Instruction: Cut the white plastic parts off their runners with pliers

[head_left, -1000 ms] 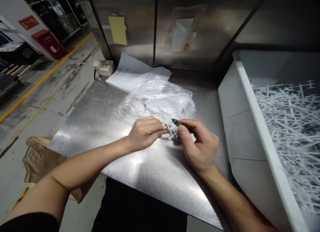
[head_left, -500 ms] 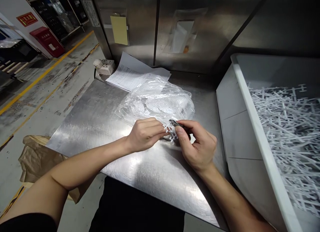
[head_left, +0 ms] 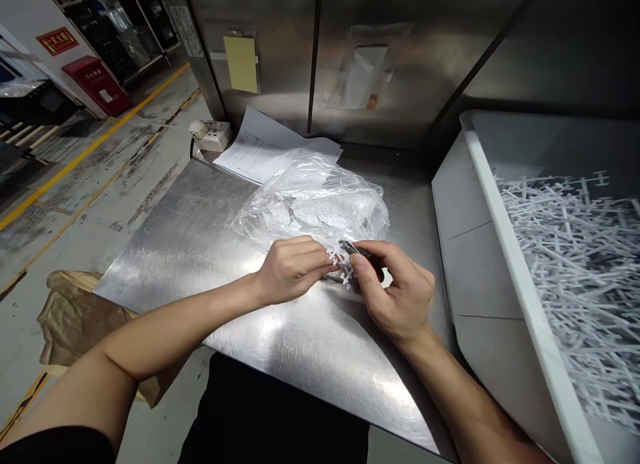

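Over the metal table, my left hand [head_left: 295,269] pinches a small white branched plastic piece [head_left: 345,276], which looks like a moulding runner, by its left end. My right hand [head_left: 397,287] is closed around small metal clippers [head_left: 354,248], dark at the grip, with the jaws against or just beside the white piece. My fingers partly hide both the clippers and the piece. Just behind my hands lies a clear plastic bag [head_left: 320,207] with many tiny light pieces inside.
A grey bin [head_left: 520,277] full of white plastic runners [head_left: 590,284] stands at the right. Printed sheets [head_left: 260,147] lie behind the bag on the metal table [head_left: 165,244], beside a power socket [head_left: 213,136]. Brown paper [head_left: 80,317] is at the lower left.
My hands stay almost in place. The clippers have turned slightly in my right hand, and the camera view has shifted a little.
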Demonstrator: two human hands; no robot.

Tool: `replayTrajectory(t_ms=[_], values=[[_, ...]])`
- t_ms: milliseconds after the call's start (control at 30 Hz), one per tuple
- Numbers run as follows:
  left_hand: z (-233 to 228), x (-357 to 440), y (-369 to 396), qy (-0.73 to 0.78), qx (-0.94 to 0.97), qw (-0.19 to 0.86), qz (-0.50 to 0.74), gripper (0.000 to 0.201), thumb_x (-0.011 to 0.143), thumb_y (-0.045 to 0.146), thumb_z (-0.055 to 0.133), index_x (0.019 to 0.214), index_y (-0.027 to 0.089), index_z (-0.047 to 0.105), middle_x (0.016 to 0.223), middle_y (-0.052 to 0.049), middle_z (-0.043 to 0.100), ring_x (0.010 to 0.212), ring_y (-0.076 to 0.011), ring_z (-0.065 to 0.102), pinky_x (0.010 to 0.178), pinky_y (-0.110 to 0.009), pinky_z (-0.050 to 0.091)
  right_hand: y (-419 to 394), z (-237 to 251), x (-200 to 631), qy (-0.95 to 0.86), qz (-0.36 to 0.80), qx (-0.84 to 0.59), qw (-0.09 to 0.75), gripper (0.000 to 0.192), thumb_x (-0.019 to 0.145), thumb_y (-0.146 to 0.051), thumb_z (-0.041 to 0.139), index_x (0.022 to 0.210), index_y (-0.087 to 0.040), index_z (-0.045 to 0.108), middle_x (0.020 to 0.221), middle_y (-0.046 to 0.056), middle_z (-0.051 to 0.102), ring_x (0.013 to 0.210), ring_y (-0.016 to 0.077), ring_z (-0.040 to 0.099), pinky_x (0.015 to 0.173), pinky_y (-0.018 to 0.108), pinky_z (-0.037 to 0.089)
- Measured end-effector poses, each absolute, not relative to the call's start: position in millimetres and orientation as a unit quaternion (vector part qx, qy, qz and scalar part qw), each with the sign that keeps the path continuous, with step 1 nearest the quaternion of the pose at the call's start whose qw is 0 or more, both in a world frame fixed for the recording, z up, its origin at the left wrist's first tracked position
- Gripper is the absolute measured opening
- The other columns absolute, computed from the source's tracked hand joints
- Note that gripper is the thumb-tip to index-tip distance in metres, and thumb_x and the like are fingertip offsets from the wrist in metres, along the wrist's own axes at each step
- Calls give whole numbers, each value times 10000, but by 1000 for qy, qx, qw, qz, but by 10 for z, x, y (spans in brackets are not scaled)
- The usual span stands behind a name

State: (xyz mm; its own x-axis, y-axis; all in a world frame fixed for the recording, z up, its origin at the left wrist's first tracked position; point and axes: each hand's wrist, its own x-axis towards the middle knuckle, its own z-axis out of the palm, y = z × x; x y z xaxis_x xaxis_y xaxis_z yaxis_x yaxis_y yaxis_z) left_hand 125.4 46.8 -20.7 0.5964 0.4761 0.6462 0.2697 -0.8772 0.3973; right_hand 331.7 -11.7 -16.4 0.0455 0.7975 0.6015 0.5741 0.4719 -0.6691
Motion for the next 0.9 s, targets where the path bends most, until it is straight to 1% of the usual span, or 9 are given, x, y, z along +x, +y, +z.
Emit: replayTrajectory(t_ms=[200,367,533,733,800,900], values=[[-187,1251,461,207,885,135,395,223,1124,247,621,968,171,761,869,-56,811,764,-161,716,724,-300,554,-113,-151,3332,-694,103,-486,520,67,1048,-249,694,1084,-247,751,858,10,793,619,150,649,608,306,535],[-198,1256,454,211,888,129,387,262,1130,258,609,925,174,750,838,-56,798,746,-160,708,713,-298,550,-113,-167,3329,-689,108,-495,518,78,1051,-252,687,1086,-250,757,849,8,797,618,153,666,603,305,542],[-222,1259,452,212,890,127,383,258,1128,250,607,925,179,748,860,-60,803,770,-163,730,735,-296,568,-108,-195,3330,-681,127,-502,518,86,1050,-273,678,1065,-245,758,838,10,792,626,156,665,608,300,544],[-265,1283,451,234,885,128,381,326,1133,303,610,863,173,736,733,-36,732,681,-150,667,678,-283,528,-76,-259,3310,-637,205,-529,522,125,1033,-310,687,996,-224,770,781,-7,757,613,141,628,600,277,507],[-284,1287,451,245,883,140,375,307,1129,301,618,887,166,750,745,-38,742,683,-152,676,682,-282,535,-53,-291,3303,-612,247,-543,519,171,1035,-342,687,954,-215,767,750,-13,730,603,136,599,586,270,480],[-312,1281,456,257,879,153,372,242,1115,297,643,970,162,782,820,-49,793,726,-161,725,710,-281,563,-22,-333,3302,-577,300,-560,514,244,1031,-398,690,904,-202,760,722,-11,700,609,140,572,573,270,446]])
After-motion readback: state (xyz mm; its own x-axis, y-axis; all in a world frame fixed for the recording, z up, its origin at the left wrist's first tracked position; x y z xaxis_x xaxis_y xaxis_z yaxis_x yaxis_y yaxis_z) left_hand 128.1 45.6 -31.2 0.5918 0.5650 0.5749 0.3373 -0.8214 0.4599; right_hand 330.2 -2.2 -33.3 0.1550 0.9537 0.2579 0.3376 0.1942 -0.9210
